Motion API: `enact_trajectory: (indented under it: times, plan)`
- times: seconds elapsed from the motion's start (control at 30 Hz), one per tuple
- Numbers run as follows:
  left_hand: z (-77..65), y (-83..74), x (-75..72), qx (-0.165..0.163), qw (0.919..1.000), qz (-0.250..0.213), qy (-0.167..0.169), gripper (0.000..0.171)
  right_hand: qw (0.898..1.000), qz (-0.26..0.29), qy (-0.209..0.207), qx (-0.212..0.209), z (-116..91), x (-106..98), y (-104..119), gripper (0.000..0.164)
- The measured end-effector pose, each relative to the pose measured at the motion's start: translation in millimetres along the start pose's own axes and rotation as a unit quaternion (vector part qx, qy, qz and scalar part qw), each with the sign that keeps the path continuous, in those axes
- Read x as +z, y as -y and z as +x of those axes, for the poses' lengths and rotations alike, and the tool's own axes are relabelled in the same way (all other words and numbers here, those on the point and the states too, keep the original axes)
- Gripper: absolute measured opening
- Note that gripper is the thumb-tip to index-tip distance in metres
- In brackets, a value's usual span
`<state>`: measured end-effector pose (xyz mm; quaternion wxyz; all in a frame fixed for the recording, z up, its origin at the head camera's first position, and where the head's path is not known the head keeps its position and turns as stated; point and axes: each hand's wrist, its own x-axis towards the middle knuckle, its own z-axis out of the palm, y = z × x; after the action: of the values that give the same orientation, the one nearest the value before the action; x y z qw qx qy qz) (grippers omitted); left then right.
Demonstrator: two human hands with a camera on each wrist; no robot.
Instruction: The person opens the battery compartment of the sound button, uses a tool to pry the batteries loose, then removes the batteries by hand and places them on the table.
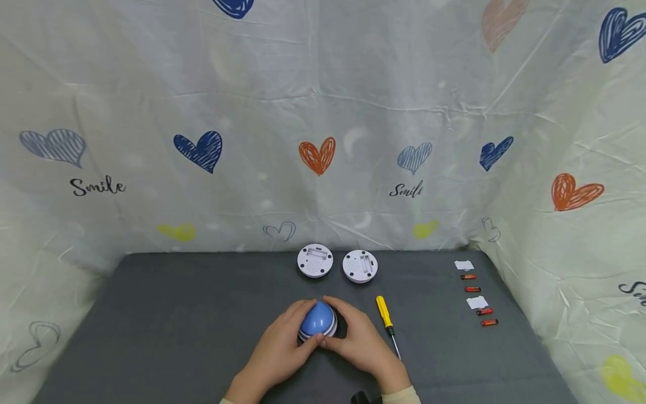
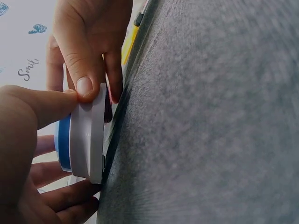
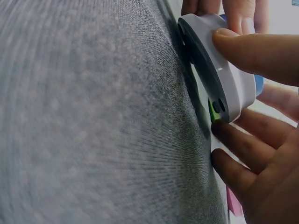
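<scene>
In the head view a round push button (image 1: 318, 318) with a glossy blue dome and white base is held between both hands, low over the grey table. My left hand (image 1: 280, 345) grips it from the left, its thumb on the near rim and its fingers round the side. From the right, my right hand (image 1: 362, 336) holds the same button, thumb close to the other thumb. The left wrist view has the button's white side (image 2: 86, 140) edge-on. In the right wrist view, its white base (image 3: 236, 84) is tilted, with a gap between its underside and the cloth.
Two white round buttons (image 1: 315, 261) (image 1: 360, 266) lie bottom-up at the back, battery slots exposed. A yellow-handled screwdriver (image 1: 384, 313) lies right of my right hand. Several red batteries (image 1: 473, 289) and two white pieces (image 1: 476, 303) are at the far right of the grey table (image 1: 192, 314).
</scene>
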<state>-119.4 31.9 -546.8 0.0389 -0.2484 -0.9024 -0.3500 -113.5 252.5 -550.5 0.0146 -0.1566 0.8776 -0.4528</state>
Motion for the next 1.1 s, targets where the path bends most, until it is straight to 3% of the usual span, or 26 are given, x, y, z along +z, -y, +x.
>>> enact_trajectory:
  times: [0.3,0.57,0.9,1.1]
  plan:
    - [0.7,-0.1,-0.1,0.0,0.9998,-0.01,-0.019,0.069,1.0,-0.008,0.018,0.009,0.5,-3.0,0.4,0.083]
    - [0.2,-1.0,-1.4,-0.034,0.9981,-0.051,-0.006,0.073,0.998,0.01,0.051,0.031,0.0,-6.0,0.0,0.1]
    - [0.3,-2.6,-1.7,-0.007,0.9948,-0.102,-0.003,0.079,0.999,0.017,0.037,0.022,0.8,-7.0,-1.0,0.101]
    - [-1.5,-2.5,-2.4,-0.001,0.9922,-0.124,0.005,0.079,0.997,0.043,0.067,0.01,-2.9,-9.6,0.0,0.117]
